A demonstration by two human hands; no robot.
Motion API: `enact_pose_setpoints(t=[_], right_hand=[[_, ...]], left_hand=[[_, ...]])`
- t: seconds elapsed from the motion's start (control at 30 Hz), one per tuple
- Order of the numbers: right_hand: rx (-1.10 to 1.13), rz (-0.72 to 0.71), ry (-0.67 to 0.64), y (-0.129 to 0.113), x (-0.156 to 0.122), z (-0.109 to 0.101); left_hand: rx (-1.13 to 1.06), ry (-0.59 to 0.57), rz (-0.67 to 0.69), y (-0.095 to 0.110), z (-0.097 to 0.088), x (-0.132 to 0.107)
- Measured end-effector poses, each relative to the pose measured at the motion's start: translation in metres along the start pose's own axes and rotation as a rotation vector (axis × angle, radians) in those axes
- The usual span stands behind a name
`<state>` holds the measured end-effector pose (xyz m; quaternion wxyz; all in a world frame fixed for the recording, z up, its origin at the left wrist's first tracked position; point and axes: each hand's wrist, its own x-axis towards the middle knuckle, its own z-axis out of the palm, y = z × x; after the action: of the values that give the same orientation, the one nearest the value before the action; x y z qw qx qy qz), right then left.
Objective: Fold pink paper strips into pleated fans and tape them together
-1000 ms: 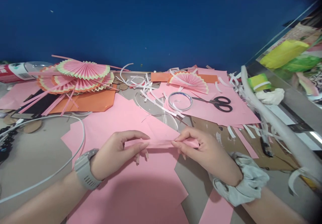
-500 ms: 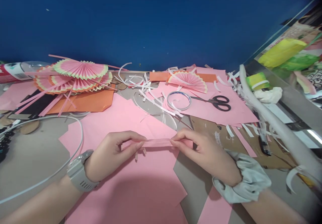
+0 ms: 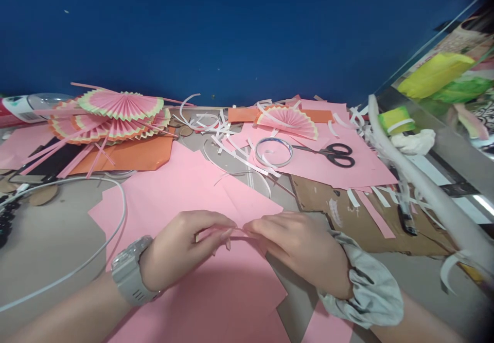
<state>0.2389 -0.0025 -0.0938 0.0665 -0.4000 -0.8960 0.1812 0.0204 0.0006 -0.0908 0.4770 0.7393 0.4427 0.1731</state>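
Left hand point(image 3: 189, 250) pinches one end of a folded pink strip point(image 3: 241, 232) between thumb and fingers, while the right hand point(image 3: 299, 245), its fingers drawn together, has hold of the other end; only a short length shows between them, and the right thumb is mostly hidden. The strip is just above a large pink sheet point(image 3: 200, 296) with jagged edges, spread on the grey counter point(image 3: 69, 235). A grey watch point(image 3: 133, 271) circles the left wrist and a pale scrunchie point(image 3: 370, 286) the right. Beyond the hands, a tape roll point(image 3: 274, 165) touches black-handled scissors point(image 3: 336, 155) on another pink sheet point(image 3: 343, 176), near a pleated fan point(image 3: 287, 123). More pleated fans point(image 3: 121, 106) are piled at far left, partly over orange paper point(image 3: 135, 158).
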Motion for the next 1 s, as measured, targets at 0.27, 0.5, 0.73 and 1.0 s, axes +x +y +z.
enact_pose_setpoints(t=[0.27,0.5,0.73,1.0], right_hand=[[0.318,0.051,0.008,0.007,-0.008,-0.018],[0.545,0.202,0.005,0.016,-0.012,-0.039],[0.639,0.214,0.071,0.020,-0.014,-0.034],[0.886,0.285,0.197,0.023,-0.014,-0.019]], left_hand=[[-0.257,-0.030,0.022,-0.007,-0.012,-0.002],[-0.355,-0.062,-0.014,-0.014,-0.027,-0.005],[-0.467,-0.005,-0.051,-0.015,-0.025,-0.004],[-0.639,0.031,0.009,-0.023,-0.025,-0.006]])
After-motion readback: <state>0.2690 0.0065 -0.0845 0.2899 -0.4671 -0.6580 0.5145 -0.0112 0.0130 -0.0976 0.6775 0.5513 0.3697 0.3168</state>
